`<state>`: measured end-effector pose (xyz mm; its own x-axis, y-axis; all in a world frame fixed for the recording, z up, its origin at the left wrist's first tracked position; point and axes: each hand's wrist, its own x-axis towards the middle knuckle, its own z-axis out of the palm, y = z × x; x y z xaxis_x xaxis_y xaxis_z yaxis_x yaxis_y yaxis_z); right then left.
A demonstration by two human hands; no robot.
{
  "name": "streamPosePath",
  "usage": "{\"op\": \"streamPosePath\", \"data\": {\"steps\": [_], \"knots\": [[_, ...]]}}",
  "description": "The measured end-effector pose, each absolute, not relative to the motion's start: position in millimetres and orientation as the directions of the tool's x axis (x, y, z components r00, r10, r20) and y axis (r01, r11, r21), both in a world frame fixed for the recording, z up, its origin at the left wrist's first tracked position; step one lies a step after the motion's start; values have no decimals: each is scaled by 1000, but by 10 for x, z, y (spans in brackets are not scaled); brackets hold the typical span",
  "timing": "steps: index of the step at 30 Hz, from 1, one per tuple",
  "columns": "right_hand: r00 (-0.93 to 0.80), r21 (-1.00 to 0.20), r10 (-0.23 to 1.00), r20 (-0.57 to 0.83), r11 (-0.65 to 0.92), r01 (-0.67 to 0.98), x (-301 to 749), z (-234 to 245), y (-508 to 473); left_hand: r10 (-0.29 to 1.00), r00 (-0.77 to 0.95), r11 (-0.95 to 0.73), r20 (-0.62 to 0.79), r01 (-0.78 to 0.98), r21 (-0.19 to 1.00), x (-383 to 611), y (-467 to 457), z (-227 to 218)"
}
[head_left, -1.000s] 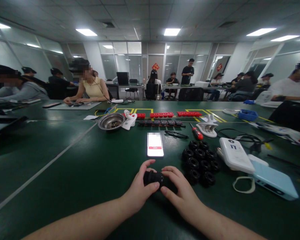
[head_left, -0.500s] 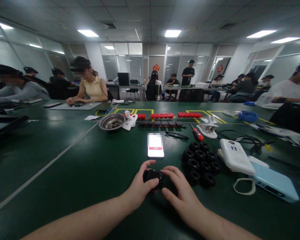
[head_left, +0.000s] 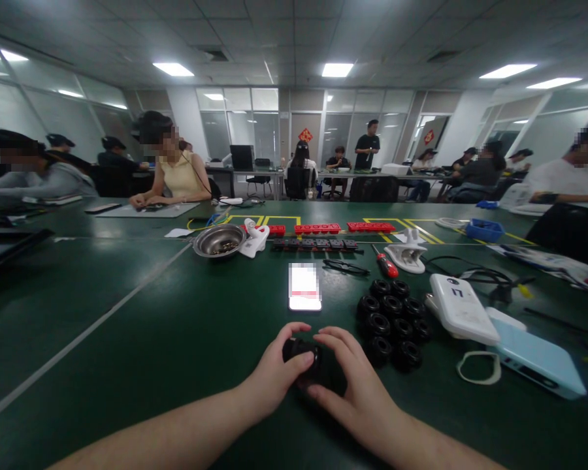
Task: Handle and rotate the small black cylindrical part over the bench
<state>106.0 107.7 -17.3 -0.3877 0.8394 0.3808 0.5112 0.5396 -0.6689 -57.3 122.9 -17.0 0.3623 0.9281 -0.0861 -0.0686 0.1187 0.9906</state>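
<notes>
A glossy black rounded part (head_left: 314, 358), much like the black pieces to its right, is gripped in my left hand (head_left: 276, 365) low over the table. The fingers wrap around its far and left side, and the thumb presses on the near side. My right hand (head_left: 355, 378) curves around its right end with thumb and fingers spread apart. Whether a right fingertip touches the part is hard to tell. Right of my hands lies a cluster of black ring-shaped pieces (head_left: 392, 305). Straight ahead lies a phone (head_left: 304, 287) with a bright screen.
Farther off stand a metal bowl (head_left: 219, 241) with small bits, a white stand (head_left: 253, 238), red trays (head_left: 317, 228) and a black strip (head_left: 316, 245). A screwdriver (head_left: 387, 264), a white device (head_left: 463, 307) and a light-blue box (head_left: 541, 359) lie rightward. People sit around.
My right hand has moved slightly left, bringing its thumb and fingers closer to the black part. The part has turned a little in my left hand.
</notes>
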Motion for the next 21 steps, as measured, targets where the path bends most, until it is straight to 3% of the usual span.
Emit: {"op": "streamPosePath", "data": {"steps": [6, 15, 21], "knots": [[-354, -718, 882, 310, 461, 522, 1058, -170, 1123, 927, 368, 138, -72, -155, 978, -596, 1236, -202], [-415, -638, 815, 406, 577, 509, 1070, -154, 1081, 924, 355, 178, -142, -71, 981, -545, 1247, -192], [-362, -722, 878, 315, 469, 509, 1057, -178, 1118, 952, 287, 154, -105, -156, 976, -557, 1225, -197]]}}
